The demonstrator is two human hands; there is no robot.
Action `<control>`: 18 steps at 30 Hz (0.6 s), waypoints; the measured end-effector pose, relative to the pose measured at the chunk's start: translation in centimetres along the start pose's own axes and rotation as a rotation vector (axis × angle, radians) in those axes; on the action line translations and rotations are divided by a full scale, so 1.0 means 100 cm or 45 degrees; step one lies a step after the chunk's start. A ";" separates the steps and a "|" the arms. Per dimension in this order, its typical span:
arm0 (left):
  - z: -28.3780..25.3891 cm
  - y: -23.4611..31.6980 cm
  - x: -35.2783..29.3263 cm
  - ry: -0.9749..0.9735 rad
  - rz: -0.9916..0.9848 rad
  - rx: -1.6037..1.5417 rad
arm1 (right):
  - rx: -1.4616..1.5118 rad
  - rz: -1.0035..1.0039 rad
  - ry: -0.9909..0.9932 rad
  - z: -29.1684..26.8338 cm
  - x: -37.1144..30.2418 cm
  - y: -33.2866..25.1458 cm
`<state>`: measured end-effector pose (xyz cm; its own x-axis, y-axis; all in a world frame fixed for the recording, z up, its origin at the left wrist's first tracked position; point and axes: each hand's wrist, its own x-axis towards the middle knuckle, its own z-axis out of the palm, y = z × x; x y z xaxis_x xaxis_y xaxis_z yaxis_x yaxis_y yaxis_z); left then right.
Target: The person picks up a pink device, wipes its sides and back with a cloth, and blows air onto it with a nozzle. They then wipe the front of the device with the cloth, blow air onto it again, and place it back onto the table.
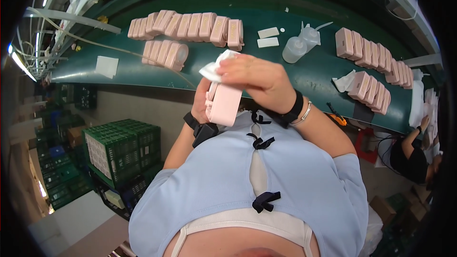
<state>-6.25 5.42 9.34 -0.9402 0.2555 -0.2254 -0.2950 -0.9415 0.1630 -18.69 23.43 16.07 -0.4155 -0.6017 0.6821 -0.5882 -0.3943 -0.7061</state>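
Close in front of my body, a pink plastic case [225,104] with rounded corners is gripped in my left hand [201,96], whose fingers are mostly behind it. My right hand [259,75] is closed on a white wipe [220,64] and presses it against the case's upper end. Beyond my hands, a long row of similar pink cases [190,26] stands on the green workbench [200,70], with a shorter row of pink cases [163,53] nearer on the left. A translucent squeeze bottle [295,50] stands beyond my right hand.
More pink cases [364,50] line the right side, beside a crumpled wipe [343,82]. Two white blocks [268,37] lie near the bottles. A flat white cloth [107,66] is at left. Green crates [124,145] stack below left. Another person [413,154] works at far right.
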 end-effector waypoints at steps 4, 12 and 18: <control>0.018 0.004 0.000 0.337 0.162 0.105 | 0.205 -0.140 -0.290 0.014 -0.007 -0.014; 0.017 0.000 -0.006 0.206 0.023 0.146 | 0.316 0.422 0.105 0.008 -0.002 0.003; 0.019 -0.003 0.002 0.029 -0.039 -0.056 | -0.017 0.161 0.090 0.010 0.001 0.000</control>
<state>-6.70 6.20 11.03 -0.9264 0.2801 -0.2516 -0.3157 -0.9421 0.1134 -18.01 22.68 15.97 -0.5345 -0.5957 0.5996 -0.5367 -0.3087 -0.7852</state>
